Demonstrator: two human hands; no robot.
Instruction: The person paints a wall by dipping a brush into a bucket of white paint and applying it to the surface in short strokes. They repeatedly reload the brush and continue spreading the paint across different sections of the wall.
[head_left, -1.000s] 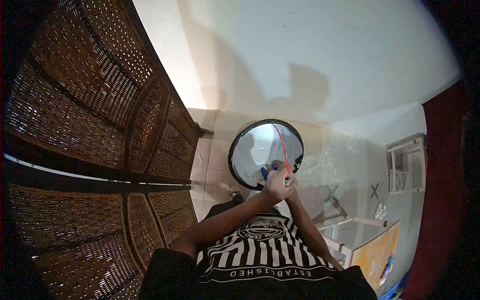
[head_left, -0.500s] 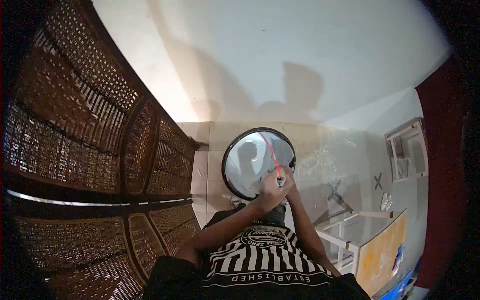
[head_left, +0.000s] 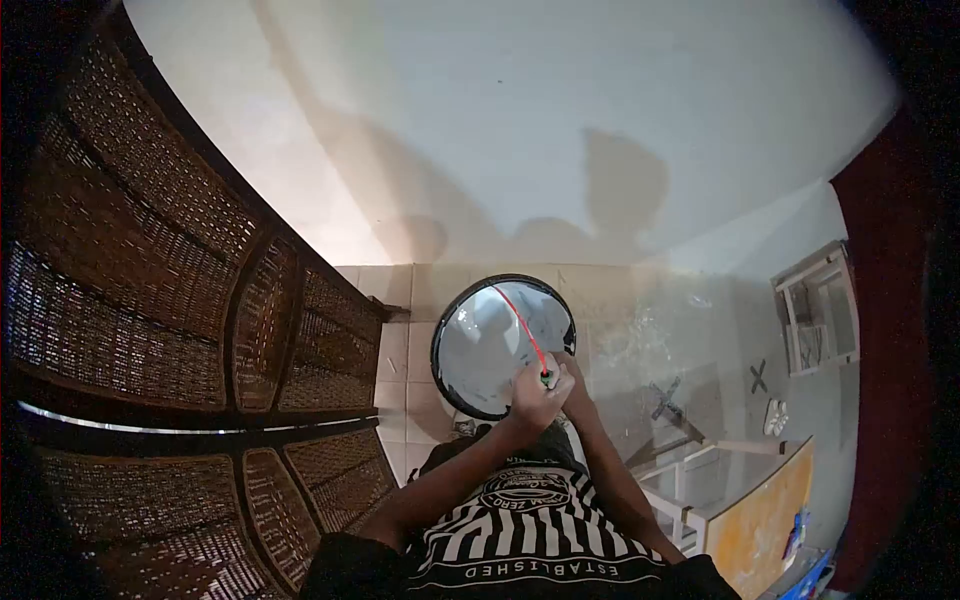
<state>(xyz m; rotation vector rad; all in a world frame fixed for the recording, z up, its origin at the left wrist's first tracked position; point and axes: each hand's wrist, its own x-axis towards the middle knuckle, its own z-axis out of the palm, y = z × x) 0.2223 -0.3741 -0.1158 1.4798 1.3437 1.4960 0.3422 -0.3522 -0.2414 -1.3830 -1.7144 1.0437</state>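
A thin red strip [head_left: 520, 325] runs from near the far rim of a round white tub [head_left: 470, 345] with a black rim down to my left hand [head_left: 538, 398]. The fingers of my left hand are closed round its near end, where a small green part shows. My right hand [head_left: 568, 368] lies against the left one on its right side, over the tub's near right edge. Its fingers are mostly hidden behind the left hand, so what it holds cannot be made out.
Brown woven panels [head_left: 140, 300] stand along the left. Ahead is a pale wall [head_left: 500, 150] with shadows on it. On the right are a white frame with a yellow-stained board [head_left: 765, 515], a small wooden frame [head_left: 818, 310], dark X marks [head_left: 759, 376] and a dark red curtain [head_left: 890, 350].
The tub and both hands now appear lower and further left as the view has shifted. Blue pieces seen by my hands a second ago are out of sight.
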